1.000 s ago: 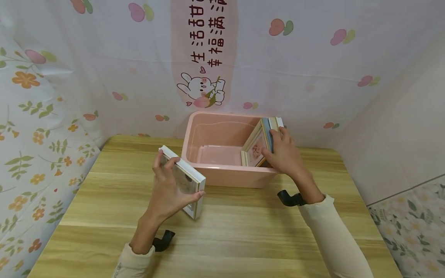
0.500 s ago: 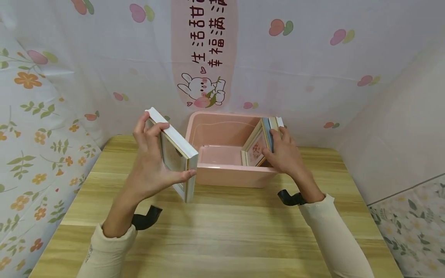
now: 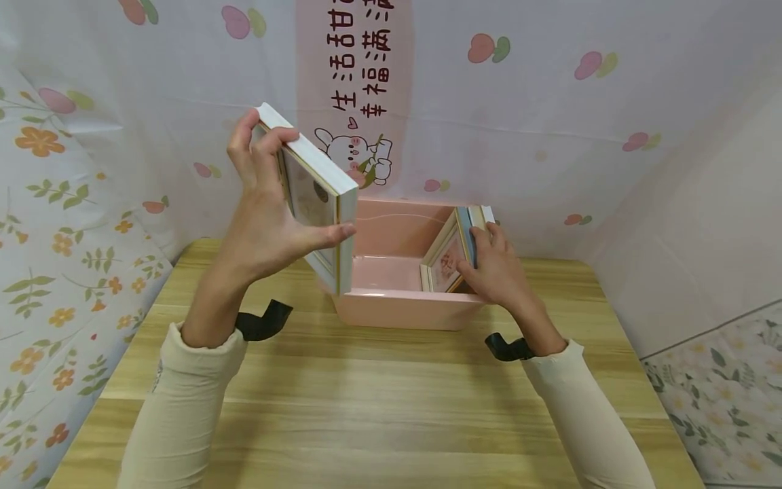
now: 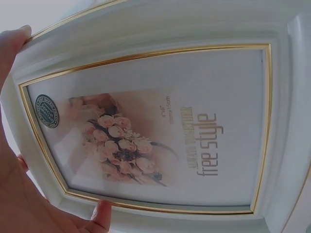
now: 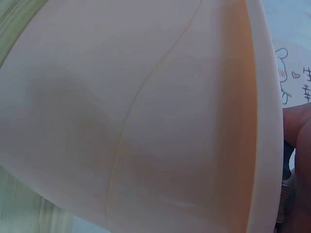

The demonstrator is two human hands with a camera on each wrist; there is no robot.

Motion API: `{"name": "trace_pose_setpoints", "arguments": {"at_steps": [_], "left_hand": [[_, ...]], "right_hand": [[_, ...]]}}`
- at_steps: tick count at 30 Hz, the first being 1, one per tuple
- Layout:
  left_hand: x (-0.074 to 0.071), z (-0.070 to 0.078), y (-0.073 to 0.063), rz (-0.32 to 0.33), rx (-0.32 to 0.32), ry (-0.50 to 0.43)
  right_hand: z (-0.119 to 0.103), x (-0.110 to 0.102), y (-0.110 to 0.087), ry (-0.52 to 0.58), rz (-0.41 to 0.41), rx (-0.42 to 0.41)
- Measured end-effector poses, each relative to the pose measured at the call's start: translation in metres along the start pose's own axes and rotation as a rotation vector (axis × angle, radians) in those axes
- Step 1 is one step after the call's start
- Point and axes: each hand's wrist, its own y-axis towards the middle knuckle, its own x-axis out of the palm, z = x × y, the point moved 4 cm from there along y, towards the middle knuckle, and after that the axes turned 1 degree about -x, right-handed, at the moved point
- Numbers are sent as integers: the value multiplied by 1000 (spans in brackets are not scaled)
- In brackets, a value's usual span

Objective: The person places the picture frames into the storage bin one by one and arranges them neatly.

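My left hand (image 3: 265, 217) grips a white picture frame (image 3: 305, 190) with gold inner trim, thumb on one edge and fingers over the opposite one. It is held tilted in the air, partly over the left end of a pink plastic bin (image 3: 403, 310). In the left wrist view the frame's rose print (image 4: 121, 141) fills the middle. My right hand (image 3: 502, 272) holds the upper part of several frames leaning at the bin's right end: a blue-edged frame (image 3: 466, 234) in front, pale ones (image 3: 478, 217) behind. The right wrist view shows mostly the bin's outer wall (image 5: 146, 126).
The bin stands at the back of a wood-grain table (image 3: 391, 401), close to a white printed curtain (image 3: 537, 102). Floral fabric (image 3: 67, 305) hangs at the left. Black wrist straps (image 3: 263, 324) project from both sleeves.
My left hand has lifted the white picture frame from near the table, upward and away, to partly over the bin's left end. The right hand and the frames it holds have hardly moved.
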Motion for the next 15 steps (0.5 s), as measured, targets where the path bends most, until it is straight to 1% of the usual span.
{"name": "trace_pose_setpoints", "arguments": {"at_steps": [3,6,9,11,13,15], "left_hand": [[8,2,12,-20,-28,-16],[17,5,22,-18,-29,-20],[28,9,31,-17,0,-10],[38,10,38,-28,16,-5],[49,9,43,-51,36,1],[61,8,47,-83,40,-1]], "right_hand": [[1,0,0,-6,1,6],[1,0,1,-10,-4,10],[1,-1,1,-7,-9,11],[1,-2,1,-6,-9,12],[2,-2,1,-5,-11,13],[2,-1,1,-4,-16,11]]}}
